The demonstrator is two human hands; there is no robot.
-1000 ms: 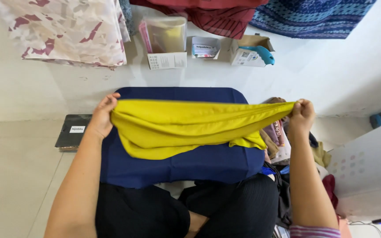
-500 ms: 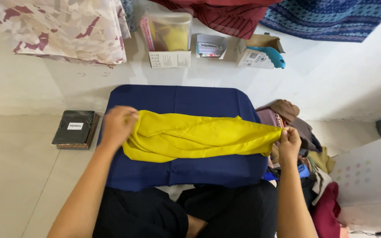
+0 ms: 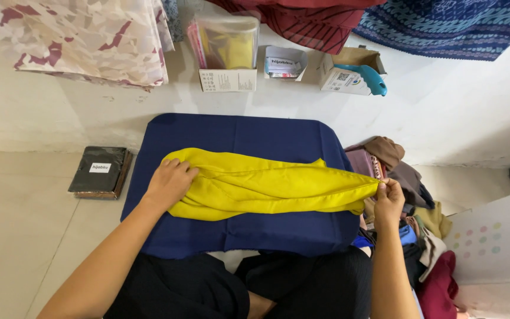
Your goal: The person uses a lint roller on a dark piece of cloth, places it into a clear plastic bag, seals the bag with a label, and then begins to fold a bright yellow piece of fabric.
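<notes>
A yellow cloth (image 3: 267, 186) lies stretched in a long band across a small table covered in navy blue fabric (image 3: 243, 136). My left hand (image 3: 169, 183) rests flat on the cloth's left end, pressing it onto the table. My right hand (image 3: 388, 199) pinches the cloth's right end at the table's right edge. I sit cross-legged in black trousers (image 3: 237, 289) right behind the table.
A black packet (image 3: 98, 171) lies on the floor left of the table. A heap of folded cloths (image 3: 408, 195) sits at the right, with a white dotted box (image 3: 494, 242) beyond. Boxes (image 3: 228, 56) and a blue tool (image 3: 368, 77) stand by the wall, under hanging fabrics (image 3: 90, 35).
The cloth, held up in the air between both hands a second ago, has come down onto the table. My left hand has moved inward and now lies flat on it.
</notes>
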